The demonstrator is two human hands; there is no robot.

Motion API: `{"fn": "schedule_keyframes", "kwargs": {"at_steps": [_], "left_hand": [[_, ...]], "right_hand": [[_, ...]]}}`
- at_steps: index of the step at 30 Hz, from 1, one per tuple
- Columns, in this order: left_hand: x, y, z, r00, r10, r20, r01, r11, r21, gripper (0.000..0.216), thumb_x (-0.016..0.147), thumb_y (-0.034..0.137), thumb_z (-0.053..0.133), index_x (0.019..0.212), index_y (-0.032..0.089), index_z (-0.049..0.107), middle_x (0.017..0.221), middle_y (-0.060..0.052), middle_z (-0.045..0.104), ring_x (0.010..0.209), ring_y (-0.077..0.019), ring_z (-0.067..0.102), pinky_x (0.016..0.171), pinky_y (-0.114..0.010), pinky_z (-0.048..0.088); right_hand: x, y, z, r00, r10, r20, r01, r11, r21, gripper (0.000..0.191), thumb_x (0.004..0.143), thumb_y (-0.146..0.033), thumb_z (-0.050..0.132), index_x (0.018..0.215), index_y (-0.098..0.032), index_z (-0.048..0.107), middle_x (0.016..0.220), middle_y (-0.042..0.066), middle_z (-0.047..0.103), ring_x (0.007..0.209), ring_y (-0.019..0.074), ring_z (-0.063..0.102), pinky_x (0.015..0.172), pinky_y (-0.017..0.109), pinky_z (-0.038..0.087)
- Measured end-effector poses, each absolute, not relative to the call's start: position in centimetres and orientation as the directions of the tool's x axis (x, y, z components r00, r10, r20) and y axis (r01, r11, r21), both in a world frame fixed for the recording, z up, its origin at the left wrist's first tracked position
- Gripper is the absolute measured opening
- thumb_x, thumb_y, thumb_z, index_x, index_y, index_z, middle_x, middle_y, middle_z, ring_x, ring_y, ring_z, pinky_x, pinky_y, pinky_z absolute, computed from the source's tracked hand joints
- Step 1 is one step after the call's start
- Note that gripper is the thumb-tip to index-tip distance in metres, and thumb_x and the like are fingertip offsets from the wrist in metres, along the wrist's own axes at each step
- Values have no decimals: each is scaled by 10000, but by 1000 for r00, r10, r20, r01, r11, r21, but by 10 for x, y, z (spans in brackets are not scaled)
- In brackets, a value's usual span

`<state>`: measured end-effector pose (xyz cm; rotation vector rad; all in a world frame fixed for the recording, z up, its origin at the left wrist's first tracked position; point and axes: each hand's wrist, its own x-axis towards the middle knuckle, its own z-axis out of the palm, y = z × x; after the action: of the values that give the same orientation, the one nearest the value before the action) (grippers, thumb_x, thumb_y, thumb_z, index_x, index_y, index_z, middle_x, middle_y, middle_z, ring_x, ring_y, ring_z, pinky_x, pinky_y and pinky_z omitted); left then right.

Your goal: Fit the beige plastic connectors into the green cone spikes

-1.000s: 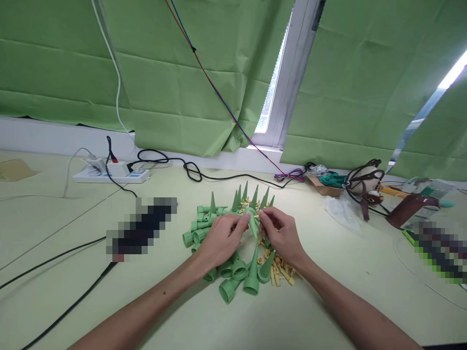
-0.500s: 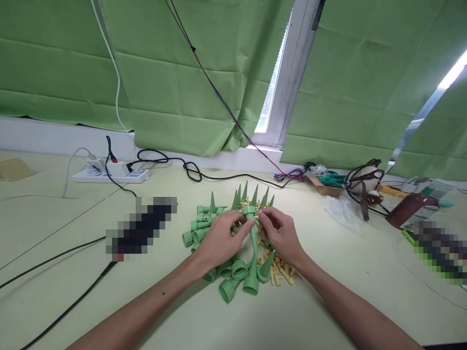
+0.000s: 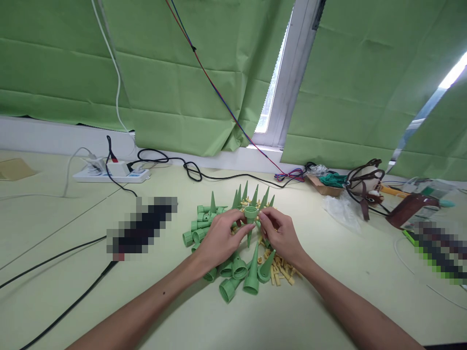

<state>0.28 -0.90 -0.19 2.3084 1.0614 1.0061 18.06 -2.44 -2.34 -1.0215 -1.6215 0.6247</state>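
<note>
From where I stand, the left hand [image 3: 223, 236] is closed on a tapered green plastic spike with a wide cup-shaped collar [image 3: 250, 213], pinching it between thumb and fingers below the collar. The open mouth faces up and the point hangs down, above the middle of the pile; that grip probably keeps the collar uncovered and steady. The right hand [image 3: 280, 231] is just beside the collar, its thumb and fingers drawn together; I can't tell whether a small part sits between them. The two hands are near each other, likely so both can reach the one piece.

Under and around them, more pieces cover the middle of the pale counter [image 3: 361, 287]. A row of upright green plastic cones [image 3: 246, 193] stands at the back on wide ends, a base that would suit their shape. Loose green plastic collared pieces [image 3: 226, 290] lie on their sides at the left and front, and small pale-yellow plastic fittings [image 3: 284, 273] spread by the right wrist, perhaps kept there for easy picking.

Farther out, a white power strip [image 3: 109, 176] lies back left with plugs in it, a crumpled clear plastic bag [image 3: 341, 211] and a small brown cardboard box [image 3: 324, 185] sit to the right, and green fabric blinds [image 3: 189, 87] hang behind, likely screening the daylight.
</note>
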Motion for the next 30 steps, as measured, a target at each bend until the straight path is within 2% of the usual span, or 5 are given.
{"fn": "schedule_keyframes", "kwargs": {"at_steps": [6, 10, 19, 24, 30], "left_hand": [[2, -8, -3, 439, 763, 475, 485, -646, 589, 271, 886, 295, 615, 686, 174, 478, 702, 30, 531, 665, -128, 478, 627, -256, 350], [3, -8, -4, 441, 742, 506, 442, -670, 597, 170, 862, 228, 641, 726, 174, 555, 721, 25, 563, 689, -132, 492, 642, -254, 367], [2, -7, -6, 428, 736, 524, 410, -675, 613, 37, 868, 182, 568, 874, 184, 605, 840, -13, 617, 765, -156, 543, 693, -273, 414], [2, -8, -6, 376, 778, 503, 477, -628, 615, 74, 842, 168, 548, 784, 184, 504, 770, 2, 562, 713, -151, 506, 636, -260, 386], [3, -9, -4, 404, 780, 477, 477, -625, 618, 90, 869, 163, 493, 824, 177, 570, 817, -19, 610, 741, -163, 526, 664, -272, 394]], "right_hand": [[182, -26, -23, -77, 872, 484, 326, 481, -814, 253, 973, -334, 462, 783, -185, 539, 557, -49, 432, 489, 97, 376, 491, 236, 315], [182, -25, -23, -95, 868, 488, 359, 487, -796, 272, 973, -328, 454, 756, -183, 530, 571, -41, 434, 510, 101, 374, 498, 235, 309], [181, -27, -23, -85, 858, 506, 385, 497, -777, 268, 958, -331, 475, 751, -178, 549, 589, -29, 458, 523, 104, 388, 500, 237, 319], [180, -27, -23, -76, 865, 496, 351, 489, -799, 262, 958, -361, 483, 784, -182, 559, 597, -27, 462, 523, 109, 402, 494, 239, 335], [180, -27, -23, -63, 856, 513, 324, 504, -801, 229, 960, -348, 495, 817, -186, 569, 609, -35, 463, 525, 103, 410, 505, 238, 348]]}}
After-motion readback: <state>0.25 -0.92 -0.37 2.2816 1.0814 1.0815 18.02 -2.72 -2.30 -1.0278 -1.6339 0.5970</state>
